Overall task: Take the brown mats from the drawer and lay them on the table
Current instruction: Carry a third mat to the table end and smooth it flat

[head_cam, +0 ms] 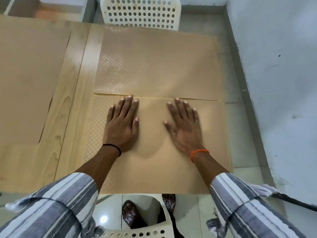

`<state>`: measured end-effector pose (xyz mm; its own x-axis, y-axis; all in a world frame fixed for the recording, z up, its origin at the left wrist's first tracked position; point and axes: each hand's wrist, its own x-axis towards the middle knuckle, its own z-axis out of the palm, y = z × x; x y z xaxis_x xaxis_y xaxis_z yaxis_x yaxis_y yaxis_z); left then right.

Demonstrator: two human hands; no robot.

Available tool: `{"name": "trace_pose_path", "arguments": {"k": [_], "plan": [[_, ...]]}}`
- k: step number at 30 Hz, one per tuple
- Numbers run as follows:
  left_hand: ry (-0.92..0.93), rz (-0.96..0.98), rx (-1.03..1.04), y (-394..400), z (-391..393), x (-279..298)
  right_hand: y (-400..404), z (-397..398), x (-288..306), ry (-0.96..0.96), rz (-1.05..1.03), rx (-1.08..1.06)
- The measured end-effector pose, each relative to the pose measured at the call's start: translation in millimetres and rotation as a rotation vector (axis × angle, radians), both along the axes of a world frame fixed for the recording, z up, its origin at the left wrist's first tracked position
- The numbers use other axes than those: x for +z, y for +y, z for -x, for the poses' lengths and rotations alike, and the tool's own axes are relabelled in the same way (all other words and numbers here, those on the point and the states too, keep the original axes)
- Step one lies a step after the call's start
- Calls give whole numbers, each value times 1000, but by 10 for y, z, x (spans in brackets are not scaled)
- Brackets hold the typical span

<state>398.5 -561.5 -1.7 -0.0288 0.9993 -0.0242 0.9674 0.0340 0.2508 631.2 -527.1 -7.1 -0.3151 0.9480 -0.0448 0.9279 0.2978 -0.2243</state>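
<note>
Pressing flat with both palms, I have my left hand point(121, 122) and right hand point(184, 125) spread open, fingers splayed, on the near thin brown dotted mat point(154, 169) at the light wood-grain table's point(72, 117) near right corner. A second brown mat point(159, 62) lies beyond it, edges meeting, and a third point(25, 79) covers the left side. Laying looks nearly done; the drawer is out of view. White perforated plastic chairs point(140, 12) stand at the far and near edges, clear of the mats.
</note>
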Motion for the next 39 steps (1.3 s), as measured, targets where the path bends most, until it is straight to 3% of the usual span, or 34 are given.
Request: {"name": "trace_pose_path", "arguments": {"k": [7,12,20,27,31,36,39], "plan": [[3,-5,-2,-3,-10,0,13,-861,-19,-18,45,-330],[-2,-12,-5,-17,-22,20,-174,-831,-28,-8,35,-325],[-13,-14,-15,-2,-13,71,-1539,-882,20,-15,20,-286],[-11,-15,13,-83,-64,105,-1698,-912,-1,-22,-4,-295],[-87,35,98,-436,-592,217,-1710,-910,-3,-21,-25,-290],[-88,104,-163,-1264,-1813,162,-1699,-921,-29,-60,-17,-275],[-42,126,-196,-1325,-1836,90,-1696,-948,-48,-68,-20,-261]]}}
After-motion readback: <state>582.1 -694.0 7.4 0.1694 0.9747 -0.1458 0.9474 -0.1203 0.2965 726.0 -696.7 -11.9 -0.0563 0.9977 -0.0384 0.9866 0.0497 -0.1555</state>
